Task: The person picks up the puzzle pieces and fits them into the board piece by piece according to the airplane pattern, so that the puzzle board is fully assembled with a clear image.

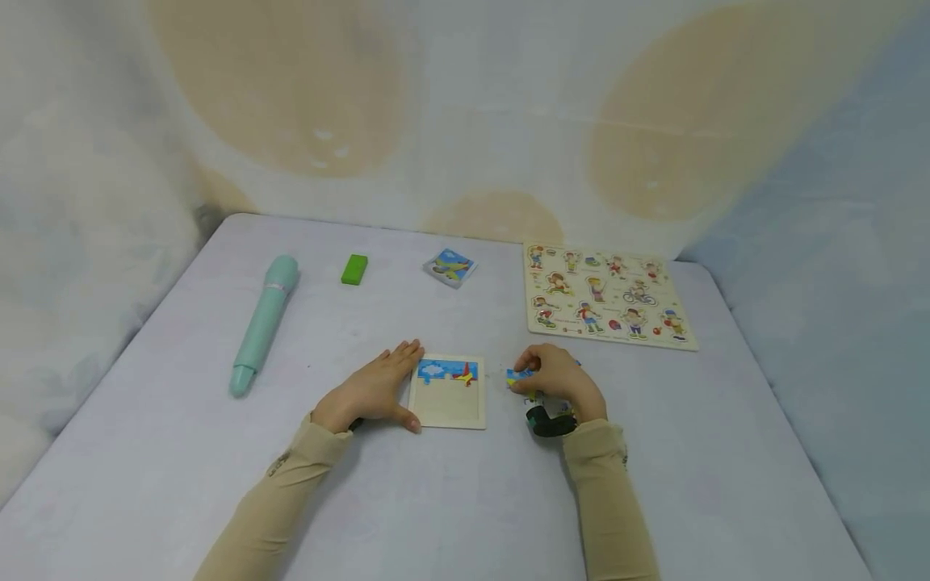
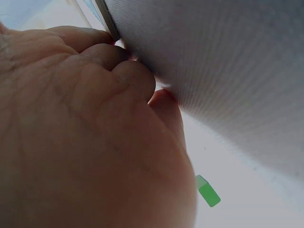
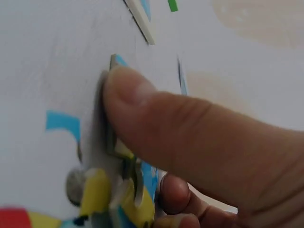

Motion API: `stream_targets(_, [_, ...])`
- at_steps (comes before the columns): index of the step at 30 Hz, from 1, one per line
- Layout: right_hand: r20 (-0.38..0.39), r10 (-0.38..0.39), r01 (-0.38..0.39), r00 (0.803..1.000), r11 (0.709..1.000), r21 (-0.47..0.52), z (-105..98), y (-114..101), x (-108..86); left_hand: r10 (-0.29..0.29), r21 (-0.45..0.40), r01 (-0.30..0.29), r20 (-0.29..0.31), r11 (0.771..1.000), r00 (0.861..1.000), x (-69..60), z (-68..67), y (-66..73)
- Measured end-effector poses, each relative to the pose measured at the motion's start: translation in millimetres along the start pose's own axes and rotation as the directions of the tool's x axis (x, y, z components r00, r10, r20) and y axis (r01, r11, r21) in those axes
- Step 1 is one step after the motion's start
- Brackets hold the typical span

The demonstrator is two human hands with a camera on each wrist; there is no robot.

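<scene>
A small square puzzle board (image 1: pixel 450 407) lies on the table, its top part filled with blue sky, a cloud and a red-and-yellow shape; bare wood shows below. My left hand (image 1: pixel 374 391) rests along the board's left side, fingers extended and thumb at the lower left corner. To the right of the board, my right hand (image 1: pixel 555 375) pinches a blue-and-yellow puzzle piece (image 1: pixel 514 376) between thumb and fingers. Several loose puzzle pieces (image 3: pixel 95 192) lie under and beside that hand, partly hidden by it; one in the right wrist view has a blue corner.
At the back right lies a wooden board (image 1: pixel 603 294) with printed figures. A small picture-topped stack (image 1: pixel 450 266) and a green block (image 1: pixel 354 269) sit toward the back. On the left is a mint-green stick-shaped object (image 1: pixel 263 327). Cloth-covered walls surround the table.
</scene>
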State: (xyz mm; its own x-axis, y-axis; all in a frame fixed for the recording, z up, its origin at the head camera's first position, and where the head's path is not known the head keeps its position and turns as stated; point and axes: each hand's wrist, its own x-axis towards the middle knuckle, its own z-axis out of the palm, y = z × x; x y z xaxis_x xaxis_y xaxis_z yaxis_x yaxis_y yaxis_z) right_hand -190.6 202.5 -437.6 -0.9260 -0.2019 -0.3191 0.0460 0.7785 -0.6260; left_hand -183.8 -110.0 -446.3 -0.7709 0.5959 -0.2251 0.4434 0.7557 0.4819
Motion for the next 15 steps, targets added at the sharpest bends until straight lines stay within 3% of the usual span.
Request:
stream_targets(6, [-0.087,0.003,0.0,0.996,0.999,0.037,5.0,-1.8,3.1,0.012,-0.003,-0.012,-0.012,1.0,1.0,-0.7,1.7,-2.8])
stream_targets(15, [-0.23,0.033,0.001,0.973,0.989,0.145,8.5,-1.8,8.5,0.01,0.003,-0.01,-0.01,1.0,1.0,-1.2,0.5,-2.0])
